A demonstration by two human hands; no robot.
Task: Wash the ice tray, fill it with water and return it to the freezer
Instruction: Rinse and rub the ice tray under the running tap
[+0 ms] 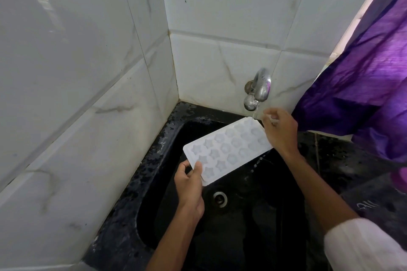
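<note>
Holds white ice tray (229, 149) tilted above black sink (152, 160), far end under running tap (261, 89) at 1 o'clock. Grips tray's 7 o'clock corner with left hand (190, 187), thumb on top, fingers curled beneath. Clamps 2 o'clock end with right hand (280, 132), fingers curled.

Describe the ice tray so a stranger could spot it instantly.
Find the black sink in the corner of the white tiled walls, under a metal tap. Held over it, between the left hand and right hand, is the ice tray: a flat white rectangle with rows of star-shaped and rounded hollows, unlike anything else there.
</note>
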